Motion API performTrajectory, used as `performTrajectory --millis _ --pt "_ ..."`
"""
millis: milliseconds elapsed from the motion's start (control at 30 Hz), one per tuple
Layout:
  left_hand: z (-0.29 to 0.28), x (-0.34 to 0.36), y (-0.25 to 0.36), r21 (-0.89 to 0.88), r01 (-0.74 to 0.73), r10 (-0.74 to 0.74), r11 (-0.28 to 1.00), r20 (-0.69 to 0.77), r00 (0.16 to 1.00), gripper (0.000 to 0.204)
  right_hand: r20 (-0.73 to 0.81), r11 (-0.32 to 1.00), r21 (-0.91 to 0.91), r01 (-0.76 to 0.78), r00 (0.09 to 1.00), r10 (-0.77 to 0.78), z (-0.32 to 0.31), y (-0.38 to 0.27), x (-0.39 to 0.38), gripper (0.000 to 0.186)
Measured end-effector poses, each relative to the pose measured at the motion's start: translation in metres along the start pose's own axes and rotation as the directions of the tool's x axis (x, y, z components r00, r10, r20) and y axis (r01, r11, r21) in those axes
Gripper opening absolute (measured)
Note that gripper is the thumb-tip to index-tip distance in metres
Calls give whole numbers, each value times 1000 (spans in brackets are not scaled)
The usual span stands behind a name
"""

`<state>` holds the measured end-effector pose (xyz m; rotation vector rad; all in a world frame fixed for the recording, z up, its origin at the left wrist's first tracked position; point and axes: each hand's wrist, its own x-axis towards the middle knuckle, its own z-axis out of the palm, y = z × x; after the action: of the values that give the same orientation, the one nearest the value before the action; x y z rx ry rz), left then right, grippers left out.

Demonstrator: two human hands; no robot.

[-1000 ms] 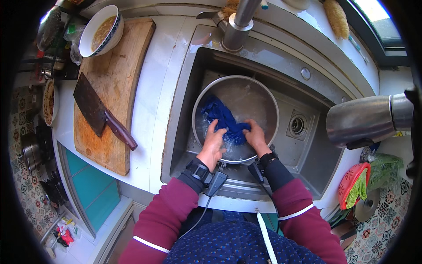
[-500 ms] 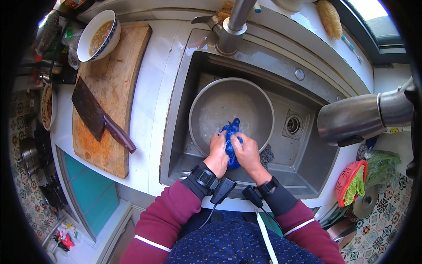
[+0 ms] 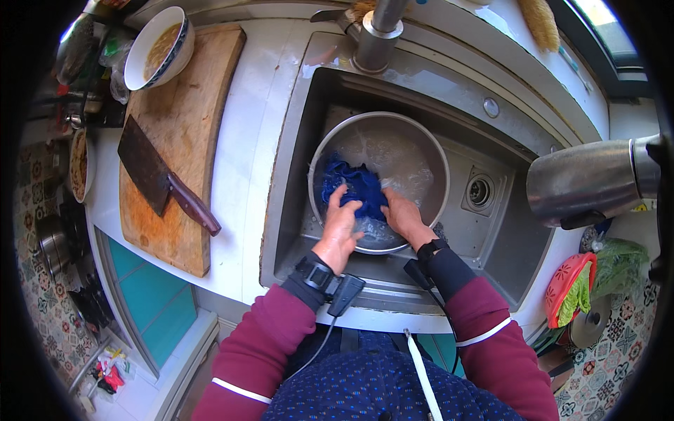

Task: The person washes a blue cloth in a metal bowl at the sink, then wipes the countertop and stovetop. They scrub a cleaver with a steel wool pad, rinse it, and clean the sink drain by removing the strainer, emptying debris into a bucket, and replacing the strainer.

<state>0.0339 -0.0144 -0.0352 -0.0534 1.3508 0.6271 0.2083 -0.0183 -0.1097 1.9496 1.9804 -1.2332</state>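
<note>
your left hand [image 3: 342, 223] is pressing down with fingers spread on a blue cloth [image 3: 356, 188], and your right hand [image 3: 403, 216] is lying partly curled against the cloth's near edge; neither hand is closing fully round it, both are bearing on it. the cloth is sitting bunched in water inside a round metal basin [image 3: 435, 165], toward the basin's near-left side, and the basin is standing in the sink [image 3: 516, 242]. judging by its folds, the cloth is soft, limp and soaked, so it is likely weighing more than it looks and dripping when lifted; gathering it at the bunched middle would be giving the surest hold. the wet basin wall is probably slick under the fingers. room is tight at the near rim, where both wrists are crossing the sink's edge, and the faucet [image 3: 379, 31] is standing at the far side. open room is lying to the right over the drain [image 3: 479, 191]. on the table to your left, a cleaver [image 3: 161, 179] is resting on a wooden cutting board [image 3: 186, 105], well apart from the hands, with a bowl [image 3: 161, 45] at the board's far end.
</note>
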Motion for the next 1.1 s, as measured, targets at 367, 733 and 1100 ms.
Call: performTrajectory --millis 367,733,1100 --pt "22 12 -20 -128 -85 90 988 30 996 63 209 395 910 -122 960 -186 -75 -61 -83 29" --pt "10 -24 -17 -194 83 -45 978 190 981 23 -342 978 72 -195 916 208 -33 -23 -15 31" --pt "1 -33 9 246 -285 260 926 131 957 66 -169 991 -121 -51 985 30 -70 -35 -25 36"
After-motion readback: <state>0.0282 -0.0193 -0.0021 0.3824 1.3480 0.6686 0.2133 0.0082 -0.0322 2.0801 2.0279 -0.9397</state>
